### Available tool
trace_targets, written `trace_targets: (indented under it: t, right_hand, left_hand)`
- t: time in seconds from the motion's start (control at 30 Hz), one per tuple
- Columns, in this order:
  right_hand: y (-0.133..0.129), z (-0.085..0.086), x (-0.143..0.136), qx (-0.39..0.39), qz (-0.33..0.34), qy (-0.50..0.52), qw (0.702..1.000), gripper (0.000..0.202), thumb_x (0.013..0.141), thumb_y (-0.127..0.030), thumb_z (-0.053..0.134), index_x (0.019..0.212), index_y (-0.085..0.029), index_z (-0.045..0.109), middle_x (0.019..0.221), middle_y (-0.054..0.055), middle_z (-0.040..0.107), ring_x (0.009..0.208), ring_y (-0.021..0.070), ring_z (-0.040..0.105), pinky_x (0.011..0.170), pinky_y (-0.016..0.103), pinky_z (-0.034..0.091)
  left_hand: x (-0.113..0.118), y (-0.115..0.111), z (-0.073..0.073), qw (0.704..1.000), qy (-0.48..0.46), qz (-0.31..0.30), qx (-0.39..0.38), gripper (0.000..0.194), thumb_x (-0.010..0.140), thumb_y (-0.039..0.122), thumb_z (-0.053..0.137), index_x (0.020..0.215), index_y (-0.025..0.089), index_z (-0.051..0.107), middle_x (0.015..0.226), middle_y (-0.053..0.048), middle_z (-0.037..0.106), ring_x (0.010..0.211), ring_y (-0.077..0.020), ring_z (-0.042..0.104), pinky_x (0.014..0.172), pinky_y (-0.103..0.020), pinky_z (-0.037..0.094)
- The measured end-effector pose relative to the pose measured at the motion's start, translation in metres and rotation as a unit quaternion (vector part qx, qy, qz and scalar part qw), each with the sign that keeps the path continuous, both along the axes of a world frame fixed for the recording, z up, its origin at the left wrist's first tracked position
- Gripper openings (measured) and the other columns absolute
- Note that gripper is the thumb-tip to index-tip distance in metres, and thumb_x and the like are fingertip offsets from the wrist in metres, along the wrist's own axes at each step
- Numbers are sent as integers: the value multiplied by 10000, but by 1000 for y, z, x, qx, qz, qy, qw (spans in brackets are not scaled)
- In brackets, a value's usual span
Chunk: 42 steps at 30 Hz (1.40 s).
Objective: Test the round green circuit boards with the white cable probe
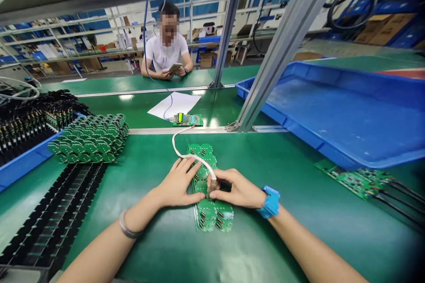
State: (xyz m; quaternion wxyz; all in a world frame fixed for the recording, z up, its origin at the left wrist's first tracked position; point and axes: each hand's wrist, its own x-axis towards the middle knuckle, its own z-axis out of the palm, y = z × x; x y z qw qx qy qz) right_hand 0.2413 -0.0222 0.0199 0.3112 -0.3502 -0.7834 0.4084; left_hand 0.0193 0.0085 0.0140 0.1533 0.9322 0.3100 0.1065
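A green circuit board panel (206, 214) made of rounded sections lies flat on the green bench mat. My left hand (181, 182) rests on its left side with the fingers spread. In my right hand (234, 189) is a brownish probe head (211, 188), pinched between thumb and fingers and held against the panel; its tip is hidden. A white cable (175, 143) runs from the probe back to a small green tester board (188, 119) with a lit yellow-green display (180, 117).
Stacked round-section panels (88, 139) stand at left on black slotted strips (49, 212). A blue tray (348, 115) is at right, beside more boards (357, 181) with black cables. A metal post (272, 48) rises ahead. A person (167, 51) sits across the bench.
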Motion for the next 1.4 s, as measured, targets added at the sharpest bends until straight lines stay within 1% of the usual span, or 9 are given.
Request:
trace_targets:
  t: [0.17, 0.37, 0.6, 0.7, 0.9, 1.03, 1.17, 1.3, 1.4]
  right_hand:
    - [0, 1, 0, 11, -1, -3, 1000, 265, 837, -435, 641, 764, -183, 600, 641, -25, 584, 568, 126, 506, 573, 240, 435]
    - [1, 0, 0, 23, 1, -13, 1000, 221, 839, -392, 641, 795, -178, 605, 653, -16, 595, 576, 135, 519, 578, 245, 431]
    - [2, 1, -4, 16, -10, -17, 1000, 255, 839, -422, 639, 770, -181, 596, 650, -5, 614, 578, 142, 519, 576, 245, 421]
    - [1, -1, -5, 18, -22, -22, 999, 276, 833, -440, 645, 758, -180, 588, 659, -3, 610, 600, 149, 526, 594, 245, 433]
    - [-2, -3, -6, 2, -31, -25, 999, 262, 835, -433, 632, 781, -182, 580, 679, 4, 610, 625, 159, 535, 628, 246, 459]
    - [-4, -3, -6, -7, -37, -27, 999, 224, 835, -400, 628, 795, -182, 594, 691, 11, 617, 637, 166, 546, 642, 248, 463]
    - [-3, -2, -7, -6, -37, -22, 999, 155, 808, -330, 638, 771, -185, 597, 672, 4, 611, 626, 163, 542, 646, 249, 451]
    - [-8, -3, -9, -33, -14, -3, 999, 194, 778, -350, 681, 735, -181, 594, 625, -14, 581, 576, 144, 516, 594, 235, 435]
    - [-14, -3, -11, -86, 42, 5, 995, 282, 746, -422, 736, 711, -176, 602, 574, -34, 546, 522, 123, 489, 532, 218, 405]
  left_hand:
    - [-2, 2, -5, 1000, -5, -2, -6, 827, 831, 518, 616, 1493, 160, 273, 1549, -158, 267, 1449, -319, 173, 1182, -497, 124]
    - [-4, 4, -9, 1000, -1, -1, -7, 871, 830, 547, 614, 1506, 146, 238, 1572, -173, 205, 1460, -330, 132, 1177, -514, 116]
    - [-6, 5, -8, 1000, 4, -1, 7, 898, 812, 565, 628, 1502, 138, 243, 1548, -202, 252, 1438, -352, 200, 1152, -558, 175]
    - [-6, 5, -8, 1000, -8, -5, -2, 918, 814, 603, 614, 1513, 156, 223, 1551, -197, 251, 1438, -361, 201, 1148, -574, 164]
    - [-5, 1, -6, 1000, -9, 13, -27, 931, 768, 513, 687, 1505, 146, 253, 1556, -196, 239, 1443, -357, 187, 1153, -576, 155]
    - [-3, 1, -3, 999, -20, 23, -31, 917, 730, 485, 727, 1474, 138, 318, 1541, -189, 279, 1429, -359, 223, 1158, -556, 161]
    - [-3, -1, 0, 999, -26, 25, -24, 877, 725, 452, 724, 1453, 150, 339, 1512, -183, 326, 1407, -353, 262, 1149, -557, 186]
    - [-2, -12, 6, 999, -25, 20, -16, 858, 689, 445, 734, 1414, 157, 376, 1474, -179, 364, 1368, -369, 300, 1134, -557, 225]
    - [-3, -25, 10, 1000, -27, 7, -5, 815, 670, 494, 733, 1359, 180, 431, 1406, -153, 431, 1323, -364, 343, 1144, -556, 206]
